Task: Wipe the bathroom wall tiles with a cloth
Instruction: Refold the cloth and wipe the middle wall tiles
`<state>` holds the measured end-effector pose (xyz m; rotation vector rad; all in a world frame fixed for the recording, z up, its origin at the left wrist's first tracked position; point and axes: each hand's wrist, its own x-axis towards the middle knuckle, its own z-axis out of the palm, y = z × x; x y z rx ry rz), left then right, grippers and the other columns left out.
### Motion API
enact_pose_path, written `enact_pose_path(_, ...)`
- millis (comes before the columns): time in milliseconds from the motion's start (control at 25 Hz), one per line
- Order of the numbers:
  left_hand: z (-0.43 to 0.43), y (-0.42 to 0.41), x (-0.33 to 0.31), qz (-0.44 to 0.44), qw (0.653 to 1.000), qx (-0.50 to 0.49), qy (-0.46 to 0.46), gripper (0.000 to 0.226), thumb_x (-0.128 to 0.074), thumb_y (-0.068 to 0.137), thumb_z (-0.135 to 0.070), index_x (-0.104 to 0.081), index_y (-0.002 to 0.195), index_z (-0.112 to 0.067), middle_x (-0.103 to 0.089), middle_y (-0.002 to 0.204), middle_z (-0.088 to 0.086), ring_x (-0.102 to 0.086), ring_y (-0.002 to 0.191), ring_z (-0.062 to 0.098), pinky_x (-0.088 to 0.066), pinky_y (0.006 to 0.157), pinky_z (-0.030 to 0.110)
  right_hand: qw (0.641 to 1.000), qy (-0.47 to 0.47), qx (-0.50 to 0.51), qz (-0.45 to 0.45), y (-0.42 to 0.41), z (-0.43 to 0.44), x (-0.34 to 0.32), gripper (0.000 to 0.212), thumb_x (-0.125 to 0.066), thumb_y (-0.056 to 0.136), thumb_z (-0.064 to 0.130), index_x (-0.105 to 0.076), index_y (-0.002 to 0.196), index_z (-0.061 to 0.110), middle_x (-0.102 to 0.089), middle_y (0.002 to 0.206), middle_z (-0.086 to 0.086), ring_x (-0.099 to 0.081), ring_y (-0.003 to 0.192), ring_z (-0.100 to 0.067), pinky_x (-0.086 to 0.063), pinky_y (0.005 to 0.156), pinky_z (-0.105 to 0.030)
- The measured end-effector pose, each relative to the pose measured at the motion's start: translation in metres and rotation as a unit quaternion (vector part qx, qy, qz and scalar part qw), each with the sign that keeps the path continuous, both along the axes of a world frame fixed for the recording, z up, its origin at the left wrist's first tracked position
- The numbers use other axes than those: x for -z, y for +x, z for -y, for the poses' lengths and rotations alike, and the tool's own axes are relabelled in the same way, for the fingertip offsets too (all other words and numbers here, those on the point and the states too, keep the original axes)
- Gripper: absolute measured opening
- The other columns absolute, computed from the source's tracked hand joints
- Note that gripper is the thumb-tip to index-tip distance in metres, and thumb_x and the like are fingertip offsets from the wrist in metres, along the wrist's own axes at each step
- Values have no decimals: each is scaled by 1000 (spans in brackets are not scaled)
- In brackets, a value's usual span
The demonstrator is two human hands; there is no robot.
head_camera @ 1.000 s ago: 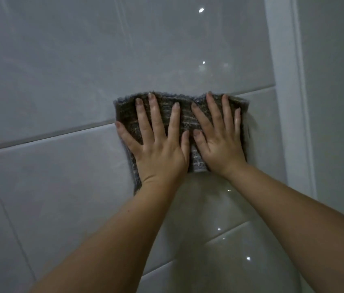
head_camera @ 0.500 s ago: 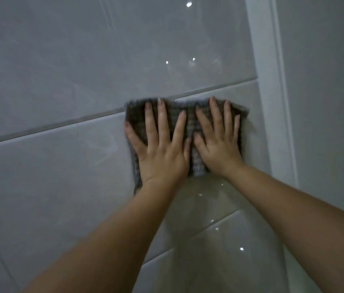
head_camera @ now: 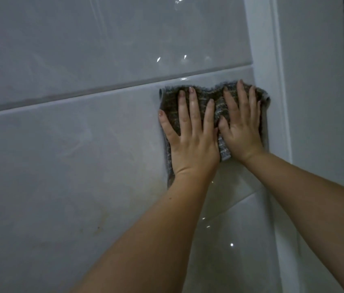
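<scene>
Two hands lie flat on one cloth (head_camera: 215, 106), and that is the whole of what I am steering here. Starting at the left, the wall tiles (head_camera: 71, 155) run wide and bare, with faint smears and a yellowish patch low down that look unwiped to me. Next comes the left hand (head_camera: 190, 140), fingers straight and spread, palm pressing the cloth's left half against the tile. Touching it at the thumb is the right hand (head_camera: 240, 132), spread the same way and pressing the right half. Neither hand curls round or pinches the fabric (both simply pin it to the wall). The cloth lies directly under both hands, its long axis running sideways, its top edge just below the grout line (head_camera: 103, 89). Its right edge touches the white corner trim (head_camera: 272, 102), so I judge there is no room further right; the coming stroke has to go left or down, and the left hand leads that way.
</scene>
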<state>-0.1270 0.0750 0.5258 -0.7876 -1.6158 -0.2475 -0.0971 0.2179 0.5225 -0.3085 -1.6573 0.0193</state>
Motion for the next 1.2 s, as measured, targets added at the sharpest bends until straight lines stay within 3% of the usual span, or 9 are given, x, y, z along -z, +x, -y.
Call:
enact_pose_path(480, 108, -18, 44, -8, 999, 0, -49, 58, -45, 99, -39, -29, 154, -29, -15, 164, 12, -9, 152, 33, 9, 117, 64, 997, -68, 12, -17, -19, 116, 69, 58, -31, 95, 39, -24, 149, 22, -22, 158, -20, -15, 145, -45, -14, 114, -64)
enact_pose_path(880, 226, -39, 53, -12, 1000, -21, -12, 49, -33, 104, -42, -35, 152, -32, -24, 161, 11, -14, 150, 31, -1, 117, 65, 999, -37, 0, -8, -39, 232, 74, 57, -30, 96, 41, -26, 150, 22, -24, 157, -21, -15, 145, -47, -13, 114, -65)
enact_pose_path(1200, 331, -61, 82, -7, 997, -72, 23, 50, -37, 104, -43, -33, 153, -31, -20, 160, 14, -17, 150, 34, -7, 113, 71, 999, 19, -38, 10, -59, 342, 87, 57, -34, 94, 39, -30, 149, 23, -28, 156, -16, -18, 144, -47, -14, 112, -69)
